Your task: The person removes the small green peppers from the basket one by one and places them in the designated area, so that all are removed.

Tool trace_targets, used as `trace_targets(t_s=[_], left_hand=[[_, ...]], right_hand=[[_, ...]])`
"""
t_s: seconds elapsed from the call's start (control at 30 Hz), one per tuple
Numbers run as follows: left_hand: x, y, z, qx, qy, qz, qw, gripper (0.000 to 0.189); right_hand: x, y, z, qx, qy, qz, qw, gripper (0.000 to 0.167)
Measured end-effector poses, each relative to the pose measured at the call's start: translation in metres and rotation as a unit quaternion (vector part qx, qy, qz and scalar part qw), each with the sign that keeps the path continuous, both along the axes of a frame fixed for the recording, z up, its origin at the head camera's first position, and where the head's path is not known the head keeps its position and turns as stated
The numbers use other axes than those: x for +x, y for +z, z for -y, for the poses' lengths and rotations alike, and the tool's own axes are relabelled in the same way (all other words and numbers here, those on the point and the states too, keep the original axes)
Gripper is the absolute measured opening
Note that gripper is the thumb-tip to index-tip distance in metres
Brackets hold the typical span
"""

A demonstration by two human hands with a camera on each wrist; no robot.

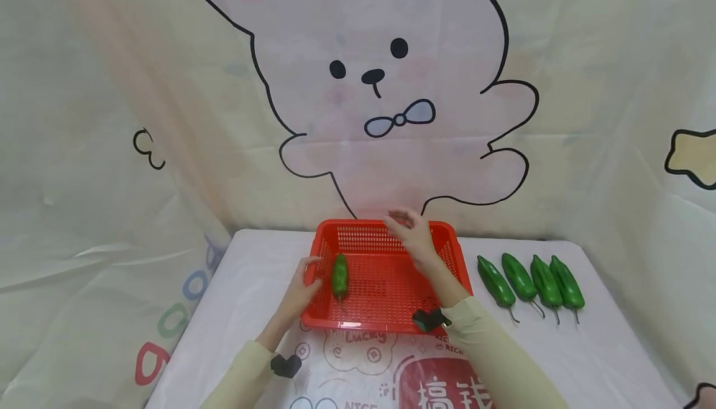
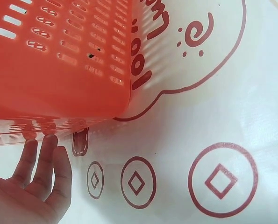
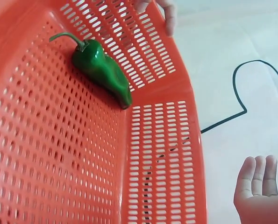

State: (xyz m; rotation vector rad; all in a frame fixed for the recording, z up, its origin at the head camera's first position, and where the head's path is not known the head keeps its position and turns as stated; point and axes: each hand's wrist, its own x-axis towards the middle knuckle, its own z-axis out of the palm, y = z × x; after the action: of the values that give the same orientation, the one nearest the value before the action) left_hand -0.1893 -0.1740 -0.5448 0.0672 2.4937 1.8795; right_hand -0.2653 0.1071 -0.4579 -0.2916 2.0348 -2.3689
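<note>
The red plastic basket (image 1: 386,327) has slotted walls and sits at the back middle of the table. One green pepper (image 1: 339,277) lies inside it along the left wall, its stem toward the front. My left hand (image 1: 302,288) holds the basket's left side at the rim; in the left wrist view its fingers (image 2: 45,168) are against the outer wall. My right hand (image 1: 413,235) is raised over the basket's back rim, fingers loosely bent with nothing in them. In the right wrist view that hand (image 3: 265,196) appears beyond the rim, and the pepper (image 3: 101,70) rests against the wall.
Several green peppers (image 1: 550,281) lie in a row on the table right of the basket, stems toward the front. The white tabletop (image 1: 268,253) bears red printed drawings and lettering. A cloth with a cartoon animal (image 1: 380,148) hangs right behind the table.
</note>
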Motion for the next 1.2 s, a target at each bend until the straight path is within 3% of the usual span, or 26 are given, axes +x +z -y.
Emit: trace_targets(t_s=[0.5, 0.7, 0.9, 1.1, 1.2], left_hand=[[0.001, -0.002, 0.0, 0.008, 0.003, -0.005, 1.0, 0.051], [0.007, 0.011, -0.007, 0.018, 0.002, -0.011, 0.9998, 0.051], [0.016, 0.032, -0.012, 0.009, 0.006, -0.007, 0.9999, 0.047], [0.018, 0.033, -0.011, 0.011, 0.002, -0.017, 0.9998, 0.048], [0.018, 0.033, -0.01, 0.01, 0.001, -0.017, 0.9998, 0.048]], right_hand=[[-0.02, -0.014, 0.051, 0.028, 0.043, 0.017, 0.9985, 0.037], [-0.03, -0.021, 0.061, 0.083, 0.066, -0.005, 0.9944, 0.039], [-0.042, -0.029, 0.067, 0.174, 0.11, -0.037, 0.9779, 0.044], [-0.051, -0.046, 0.07, 0.244, 0.164, -0.065, 0.9536, 0.05], [-0.051, -0.053, 0.072, 0.245, 0.181, -0.052, 0.951, 0.051]])
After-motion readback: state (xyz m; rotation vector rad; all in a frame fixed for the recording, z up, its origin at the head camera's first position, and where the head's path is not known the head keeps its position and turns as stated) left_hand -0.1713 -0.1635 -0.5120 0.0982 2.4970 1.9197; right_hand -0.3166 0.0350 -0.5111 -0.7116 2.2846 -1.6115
